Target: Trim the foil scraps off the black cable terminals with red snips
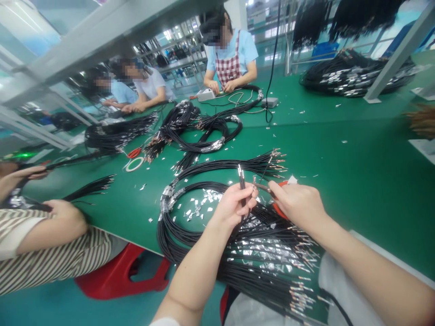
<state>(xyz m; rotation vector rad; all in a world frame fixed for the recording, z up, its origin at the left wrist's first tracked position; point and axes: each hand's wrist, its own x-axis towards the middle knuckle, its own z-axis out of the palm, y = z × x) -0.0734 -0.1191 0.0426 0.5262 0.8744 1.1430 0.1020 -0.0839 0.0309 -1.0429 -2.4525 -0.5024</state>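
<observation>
My left hand (pixel 234 203) is closed around a few black cables (pixel 242 181), their pale stripped ends pointing up. To its right, my right hand (pixel 297 203) pinches a thin brownish tool (pixel 263 186), perhaps tweezers. The tool's tip meets the left fingertips, where the fine detail is too small to make out. Under my forearms and hands lies a large coiled bundle of black cables (pixel 165 226), wrapped with silvery foil pieces, its copper-tipped ends (pixel 301 294) fanned to the right. A red-orange looped object (pixel 279 209) shows partly behind my right hand.
Foil scraps (pixel 197 206) litter the green table (pixel 326 149). Further cable coils (pixel 204 136) lie ahead, beside red-handled scissors (pixel 134 153) and a tape roll (pixel 135 164). A co-worker (pixel 50 226) sits at left on a red stool (pixel 118 276); others work across. A metal post (pixel 397 54) stands right.
</observation>
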